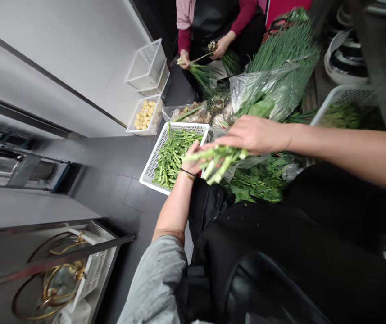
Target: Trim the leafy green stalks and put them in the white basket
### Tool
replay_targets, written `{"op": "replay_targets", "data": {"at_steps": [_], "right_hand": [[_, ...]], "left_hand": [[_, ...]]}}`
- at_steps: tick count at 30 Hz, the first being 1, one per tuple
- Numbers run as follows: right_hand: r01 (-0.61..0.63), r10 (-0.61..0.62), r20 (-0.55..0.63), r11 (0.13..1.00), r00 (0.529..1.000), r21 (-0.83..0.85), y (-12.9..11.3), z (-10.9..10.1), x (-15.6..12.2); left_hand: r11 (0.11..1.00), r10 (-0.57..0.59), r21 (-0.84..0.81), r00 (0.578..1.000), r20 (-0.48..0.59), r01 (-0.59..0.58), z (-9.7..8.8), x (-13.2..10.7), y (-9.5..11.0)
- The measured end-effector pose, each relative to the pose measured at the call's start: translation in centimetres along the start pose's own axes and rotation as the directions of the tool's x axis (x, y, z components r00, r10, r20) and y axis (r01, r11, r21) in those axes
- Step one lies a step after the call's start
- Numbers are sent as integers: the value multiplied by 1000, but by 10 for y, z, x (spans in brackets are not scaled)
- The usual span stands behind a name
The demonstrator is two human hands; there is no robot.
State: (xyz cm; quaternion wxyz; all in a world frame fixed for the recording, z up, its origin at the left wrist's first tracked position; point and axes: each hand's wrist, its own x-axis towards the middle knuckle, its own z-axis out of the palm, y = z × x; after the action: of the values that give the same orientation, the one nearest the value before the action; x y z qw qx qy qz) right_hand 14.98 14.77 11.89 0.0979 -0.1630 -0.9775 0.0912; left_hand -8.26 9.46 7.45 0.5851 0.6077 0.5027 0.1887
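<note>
A small bunch of cut green vegetable stems (220, 163) lies between my two hands, pale ends pointing toward me and to the right. My left hand (195, 161), with a dark band and a gold bracelet at the wrist, grips the bunch from the left side. From the right, my right hand (255, 133) closes over the stems' upper side, its thumb hidden. Just beyond my left hand sits a white slotted basket (154, 158) heaped with similar green stems (172, 157). Below my right hand is a pile of leafy greens (256, 180) on plastic.
Opposite, a co-worker's hands (221, 47) hold scallions (202, 74). A large heap of long green stalks (283, 49) lies beside a clear plastic bag (263, 85). Potatoes fill a crate (155, 121) near stacked white crates (148, 65). A metal shelf (111, 252) stands lower left.
</note>
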Motion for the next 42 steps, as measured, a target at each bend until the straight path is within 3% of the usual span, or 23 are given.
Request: {"op": "replay_targets", "data": {"at_steps": [1, 3, 5, 6, 9, 11, 16, 18, 20, 22, 23, 24, 26, 27, 30, 34, 36, 38, 40, 42], "right_hand": [[75, -75, 64, 997, 995, 5, -4, 5, 0], [153, -160, 164, 987, 973, 55, -11, 19, 3], [125, -146, 203, 985, 968, 116, -15, 34, 9], [79, -107, 204, 987, 973, 142, -17, 41, 12], [-42, 20, 127, 985, 992, 169, -25, 52, 19], [-86, 76, 69, 984, 995, 158, -29, 52, 20], [-170, 177, -124, 983, 976, 67, -22, 35, -4], [-278, 271, -259, 960, 927, 9, -16, 31, -18], [-444, 407, -383, 896, 829, -10, -17, 32, -26], [-545, 494, -424, 839, 759, 1, -25, 40, -26], [-546, 500, -401, 838, 768, -2, -32, 45, -23], [-521, 484, -343, 854, 805, -18, -40, 50, -18], [-445, 432, -147, 893, 890, -73, -55, 59, -8], [-418, 416, -37, 902, 909, -110, -61, 62, -4], [-348, 394, 163, 903, 905, -252, -74, 63, 4], [-150, 242, 223, 920, 944, -363, -79, 57, 11], [-93, 192, 236, 922, 953, -375, -80, 54, 16], [-60, 134, 178, 926, 975, -373, -83, 49, 18], [-26, 39, 33, 947, 999, -319, -89, 39, 10], [-37, 12, -156, 986, 988, -161, -97, 28, -5]], "left_hand": [[990, -48, -126, 991, 125, 63, 9, -3, -7], [871, -43, -452, 947, 319, 192, 33, -4, -20], [760, -13, -595, 921, 389, 262, 58, -3, -30], [715, -2, -653, 936, 353, 248, 69, -1, -35], [644, -23, -760, 995, 94, 87, 92, 2, -44], [641, -55, -768, 998, -37, 7, 97, 2, -47], [589, 2, -805, 996, -90, -74, 88, -7, -44], [530, 37, -842, 994, -99, -103, 85, -12, -43], [471, 44, -874, 993, -110, -117, 86, -15, -40], [436, 15, -891, 991, -136, -129, 92, -15, -38], [430, -11, -893, 988, -154, -134, 96, -16, -37], [431, -43, -892, 984, -173, -138, 100, -16, -35], [437, -101, -887, 971, -215, -151, 106, -18, -34], [436, -118, -884, 964, -239, -166, 108, -19, -34], [419, -119, -882, 950, -288, -215, 109, -26, -38], [446, -144, -879, 956, -256, -168, 110, -34, -45], [444, -166, -879, 948, -271, -173, 112, -36, -48], [422, -162, -876, 931, -327, -234, 112, -38, -49], [389, -153, -871, 912, -381, -299, 109, -38, -49], [352, -149, -867, 893, -424, -353, 104, -38, -47]]}}
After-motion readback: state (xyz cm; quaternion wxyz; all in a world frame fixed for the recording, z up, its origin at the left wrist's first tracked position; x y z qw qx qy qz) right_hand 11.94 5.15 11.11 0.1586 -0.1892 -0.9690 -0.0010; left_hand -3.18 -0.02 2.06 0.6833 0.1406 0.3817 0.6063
